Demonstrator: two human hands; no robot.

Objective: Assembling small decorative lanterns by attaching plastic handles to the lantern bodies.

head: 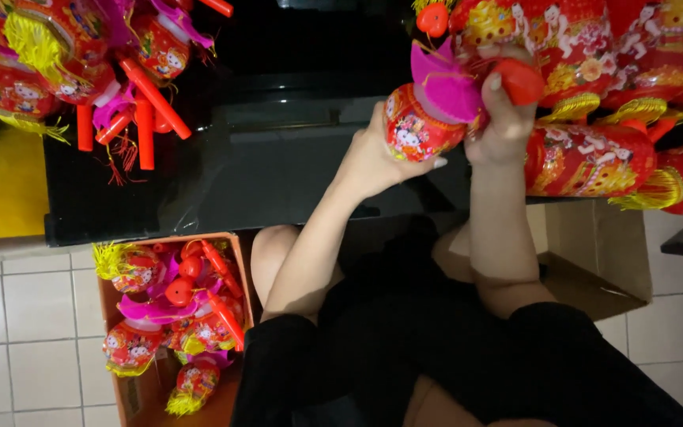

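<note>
I hold a red toy lantern [414, 126] with a cartoon print and a pink top [444, 85] over the black table [262, 170]. My left hand [373, 162] cups the lantern's round body from below. My right hand [503, 119] grips its red handle [520, 81] at the upper end. Both hands are raised above the table's near edge, right beside a pile of finished red and gold lanterns [594, 154] at the right.
Another heap of lanterns with red sticks [120, 71] lies on the table's far left. A cardboard box [169, 316] on the tiled floor at my left holds several more lanterns. A second brown box [602, 253] stands at my right. My knees are under the table edge.
</note>
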